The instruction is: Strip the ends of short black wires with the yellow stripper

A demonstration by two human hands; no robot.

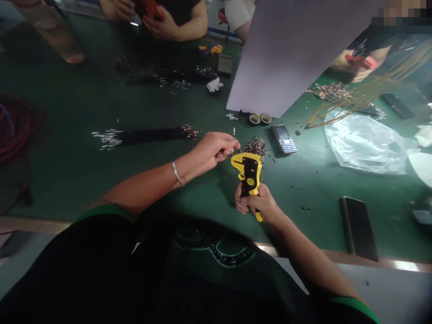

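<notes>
Between thumb and fingers of my left hand (pixel 219 146) is a thin dark wire (pixel 234 135), its pale bare tip pointing up. My right hand (pixel 254 201) is wrapped round the handle of a yellow and black wire stripper (pixel 249 173). The tool's head is turned toward my left hand, with a gap between the two. Just beyond it lies a heap of short cut wire ends (pixel 255 146). To the left of my left hand, a bundle of black wires (pixel 151 134) rests flat, its bright metal ends fanned out at both sides.
A keypad phone (pixel 283 139) and two tape rolls (pixel 259 119) lie beyond the stripper. A grey panel (pixel 280 54) stands behind them. On the right are a clear plastic bag (pixel 367 144) and a dark smartphone (pixel 359 228). Co-workers' hands (pixel 162 24) hold red tools across the green table (pixel 67 180).
</notes>
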